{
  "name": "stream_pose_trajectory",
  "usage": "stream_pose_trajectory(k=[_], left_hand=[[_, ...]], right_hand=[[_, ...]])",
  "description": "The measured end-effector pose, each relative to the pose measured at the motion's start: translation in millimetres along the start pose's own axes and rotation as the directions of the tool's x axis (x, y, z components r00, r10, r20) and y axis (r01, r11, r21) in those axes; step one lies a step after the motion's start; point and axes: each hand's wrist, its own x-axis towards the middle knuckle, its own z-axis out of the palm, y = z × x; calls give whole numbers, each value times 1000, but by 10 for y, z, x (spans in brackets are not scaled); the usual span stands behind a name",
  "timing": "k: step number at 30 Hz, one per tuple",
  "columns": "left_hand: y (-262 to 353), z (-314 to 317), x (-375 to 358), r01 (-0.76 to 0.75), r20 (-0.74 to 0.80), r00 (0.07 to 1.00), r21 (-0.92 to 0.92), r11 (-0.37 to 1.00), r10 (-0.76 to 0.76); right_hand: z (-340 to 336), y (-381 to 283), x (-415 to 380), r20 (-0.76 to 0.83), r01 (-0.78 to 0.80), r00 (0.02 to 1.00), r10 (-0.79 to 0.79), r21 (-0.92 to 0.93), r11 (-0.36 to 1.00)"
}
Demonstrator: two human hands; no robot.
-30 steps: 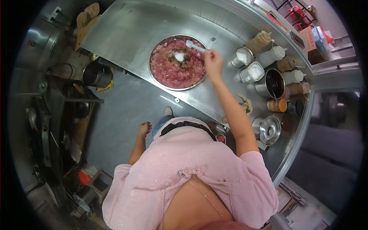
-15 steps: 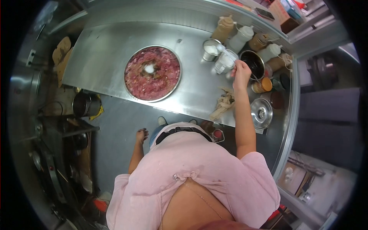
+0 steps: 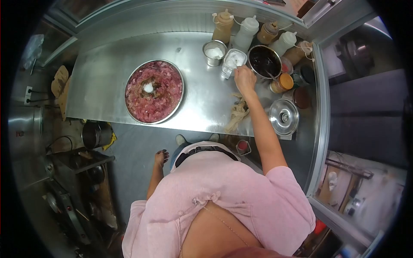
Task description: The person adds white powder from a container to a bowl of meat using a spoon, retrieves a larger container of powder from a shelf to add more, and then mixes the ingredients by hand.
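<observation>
My right hand point(image 3: 245, 80) is closed at the near edge of a clear square container point(image 3: 228, 71) of white powder. Its fingers pinch something too small to make out, perhaps a spoon handle. Just left of it stands a metal cup point(image 3: 212, 60) with white powder. To the right is a metal bowl point(image 3: 265, 60) of dark liquid with a handle in it. A round tray of pink chopped meat point(image 3: 150, 105) has a small white heap point(image 3: 148, 87) and brown seasoning at its centre. My left hand point(image 3: 161, 158) hangs below the counter edge, fingers apart, holding nothing.
Squeeze bottles point(image 3: 245, 33) line the back of the steel counter point(image 3: 103, 86). An orange-lidded jar point(image 3: 282, 82), a round metal lid point(image 3: 284, 118) and a crumpled brown cloth point(image 3: 237, 116) lie at the right. A dark pot point(image 3: 95, 134) stands at the lower left.
The view has shifted. My right hand has lowered to the container of white powder; the white spoon-like item it held above is now down in the powder. My left hand still hangs.
</observation>
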Motion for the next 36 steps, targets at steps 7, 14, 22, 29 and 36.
stream_pose_trajectory(k=[7, 14, 22, 29, 36], left_hand=[[-82, 46, -88, 23, -6, 1000, 23, 999, -23], [-77, 14, -6, -37, -19, 999, 19, 999, 37], [19, -23, -7, -42, -26, 999, 55, 998, 44], [-31, -25, -66, -58, -25, 998, 49, 997, 59], [-169, -42, -89, -31, -28, 999, -1, 1000, 31]], right_hand=[[-133, 57, -52, -236, 3, 969, 66, 277, 961], [-4, 162, -156, -272, 21, 956, 107, 432, 902], [-149, 48, -194, -357, 113, 934, -16, 254, 961], [-157, 81, -199, -344, 80, 938, 47, 345, 935], [-214, 17, -206, -290, 25, 953, 92, 378, 926]])
